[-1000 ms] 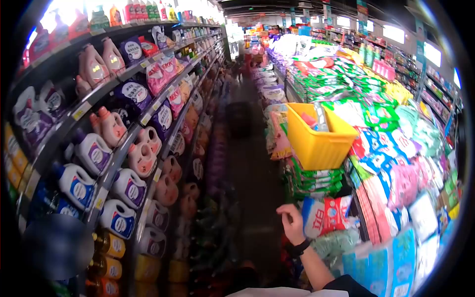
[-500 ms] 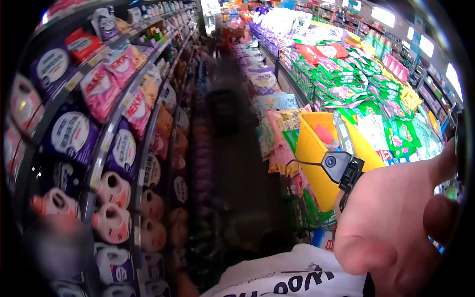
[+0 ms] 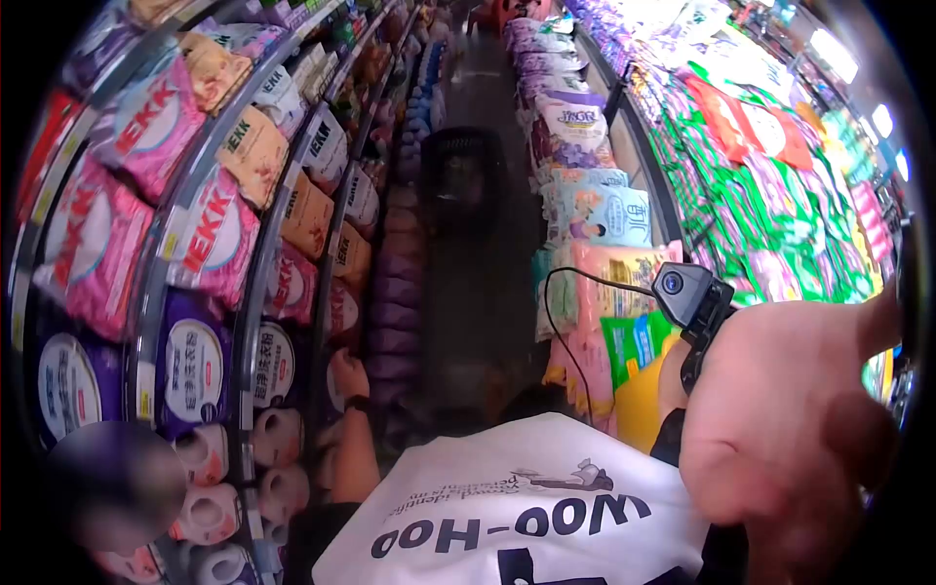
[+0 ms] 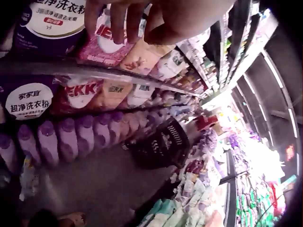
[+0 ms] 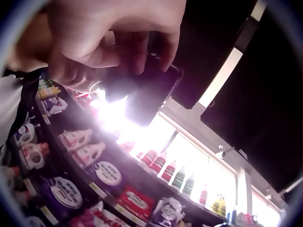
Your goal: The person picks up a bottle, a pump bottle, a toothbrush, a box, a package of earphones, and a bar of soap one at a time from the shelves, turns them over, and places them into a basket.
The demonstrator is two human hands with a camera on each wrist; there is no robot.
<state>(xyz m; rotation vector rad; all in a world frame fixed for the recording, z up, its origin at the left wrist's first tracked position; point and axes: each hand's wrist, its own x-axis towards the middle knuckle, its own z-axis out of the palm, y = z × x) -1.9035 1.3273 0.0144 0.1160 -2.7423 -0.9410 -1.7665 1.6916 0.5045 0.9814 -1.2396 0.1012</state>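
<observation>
Fingers point(image 4: 118, 21) of the left hand point(image 3: 349, 378) hang loosely bent and spread a little, gripping nothing. Behind their tips, on the left-hand shelving, stands a pink pack point(image 4: 99, 53), partly covered by them in the left wrist view; whether they touch it, I cannot tell. A purple pack point(image 4: 49, 28) stands on one side of the pink one, an orange pack point(image 4: 142, 57) on the other. Below is another shelf of packs, then a row of purple bottles point(image 4: 67, 142) and, out in the aisle, a black basket point(image 4: 161, 145).

The right hand point(image 3: 775, 414) is raised close to the head camera, a small camera point(image 3: 680, 289) strapped at its wrist. Its bent fingers lie over a dark object point(image 5: 152, 92); glare hides whether they grip it or merely touch it.
</observation>
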